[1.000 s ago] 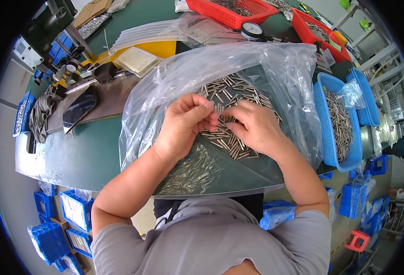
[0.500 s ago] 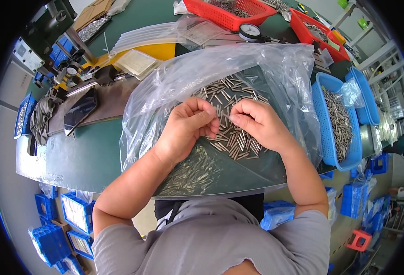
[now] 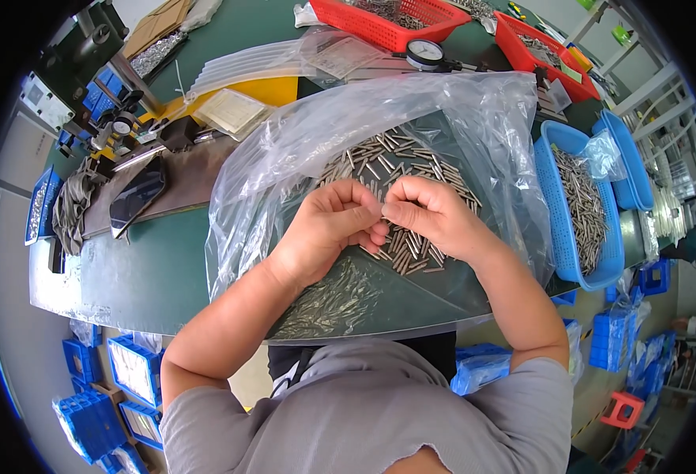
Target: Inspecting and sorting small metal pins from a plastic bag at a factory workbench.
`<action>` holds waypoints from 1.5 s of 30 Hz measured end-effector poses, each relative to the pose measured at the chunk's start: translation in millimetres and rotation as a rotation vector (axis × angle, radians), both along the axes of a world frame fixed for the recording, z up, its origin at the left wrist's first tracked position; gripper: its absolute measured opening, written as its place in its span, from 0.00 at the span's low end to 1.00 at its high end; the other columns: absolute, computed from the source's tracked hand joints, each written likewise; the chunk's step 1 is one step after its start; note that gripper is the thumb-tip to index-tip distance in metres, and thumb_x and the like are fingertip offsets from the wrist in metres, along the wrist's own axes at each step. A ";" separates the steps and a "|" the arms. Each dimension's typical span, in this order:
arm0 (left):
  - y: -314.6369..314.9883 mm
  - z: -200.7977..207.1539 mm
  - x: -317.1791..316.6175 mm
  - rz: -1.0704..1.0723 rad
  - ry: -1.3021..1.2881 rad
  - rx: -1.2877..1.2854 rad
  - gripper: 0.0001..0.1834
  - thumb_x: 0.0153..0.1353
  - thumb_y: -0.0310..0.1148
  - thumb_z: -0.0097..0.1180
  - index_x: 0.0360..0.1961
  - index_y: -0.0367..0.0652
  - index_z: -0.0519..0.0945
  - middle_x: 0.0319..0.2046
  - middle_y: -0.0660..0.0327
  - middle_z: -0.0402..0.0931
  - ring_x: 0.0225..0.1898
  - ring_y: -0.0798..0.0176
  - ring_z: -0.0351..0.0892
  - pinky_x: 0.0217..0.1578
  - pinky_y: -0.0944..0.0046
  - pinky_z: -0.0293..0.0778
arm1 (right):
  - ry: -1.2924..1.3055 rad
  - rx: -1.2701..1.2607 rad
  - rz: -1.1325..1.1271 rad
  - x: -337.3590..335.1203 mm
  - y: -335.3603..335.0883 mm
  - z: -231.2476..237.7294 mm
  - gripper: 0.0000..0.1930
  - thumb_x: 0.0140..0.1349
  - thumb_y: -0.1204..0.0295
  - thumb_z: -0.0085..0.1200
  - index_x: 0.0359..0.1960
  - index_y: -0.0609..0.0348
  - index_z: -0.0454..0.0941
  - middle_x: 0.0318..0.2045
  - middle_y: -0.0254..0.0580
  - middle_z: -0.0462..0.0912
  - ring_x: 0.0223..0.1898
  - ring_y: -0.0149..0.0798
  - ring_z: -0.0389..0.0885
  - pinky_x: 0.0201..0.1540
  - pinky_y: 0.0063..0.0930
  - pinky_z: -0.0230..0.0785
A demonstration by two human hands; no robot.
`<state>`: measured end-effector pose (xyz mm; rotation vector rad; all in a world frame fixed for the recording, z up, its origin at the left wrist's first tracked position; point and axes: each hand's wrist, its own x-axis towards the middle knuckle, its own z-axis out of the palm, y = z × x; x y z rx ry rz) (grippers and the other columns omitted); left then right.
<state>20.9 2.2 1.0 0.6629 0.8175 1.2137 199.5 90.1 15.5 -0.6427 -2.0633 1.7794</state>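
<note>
A: We are starting at the left edge of the bench [image 3: 150,268], where a dark curved part [image 3: 136,196] and a heap of grey pieces [image 3: 69,209] are lying, well apart from our hands.

B: Moving right, we are passing the small pile of pins [image 3: 333,296] near the front edge, under our left forearm. We are judging those as already gone through.

A: And our left hand [image 3: 328,229] is curling in, its fingertips pinching what looks like a pin; the right hand [image 3: 431,213] is meeting it and pinching too. We are counting both as closed on a pin, though the pin itself is too small to make out.

B: The larger pile of pins [image 3: 399,162] is spreading just beyond the knuckles, on the clear plastic bag [image 3: 474,110]. Plenty is waiting there, we are guessing.

A: The bag's loose folds are rising around the pile and crowding our reach.

B: Toward the right edge, the blue basket [image 3: 553,229] is holding more pins, with red baskets [image 3: 399,31] and a dial gauge [image 3: 424,54] at the far edge.
</note>
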 end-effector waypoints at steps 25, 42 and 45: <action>5.1 0.0 -5.6 0.234 -0.005 0.088 0.05 0.62 0.29 0.53 0.34 0.37 0.74 0.28 0.58 0.77 0.29 0.65 0.78 0.33 0.67 0.76 | 0.282 -0.407 -0.248 5.7 10.2 7.7 0.04 0.60 0.72 0.48 0.33 0.59 0.70 0.26 0.30 0.71 0.25 0.23 0.66 0.26 0.16 0.58; 5.8 2.8 -9.6 0.297 -0.005 0.060 0.06 0.62 0.31 0.52 0.32 0.38 0.75 0.27 0.60 0.77 0.28 0.68 0.76 0.33 0.68 0.74 | -0.278 1.026 -0.153 -19.1 -15.9 -12.4 0.07 0.50 0.70 0.59 0.33 0.51 0.79 0.24 0.36 0.75 0.26 0.43 0.77 0.28 0.35 0.70; 6.0 2.5 -9.6 0.300 -0.012 0.059 0.06 0.62 0.31 0.52 0.32 0.38 0.75 0.27 0.60 0.77 0.28 0.68 0.76 0.32 0.69 0.74 | -0.274 0.956 -0.134 -14.3 -12.2 -12.2 0.08 0.50 0.71 0.58 0.33 0.52 0.78 0.26 0.37 0.76 0.28 0.44 0.78 0.29 0.35 0.70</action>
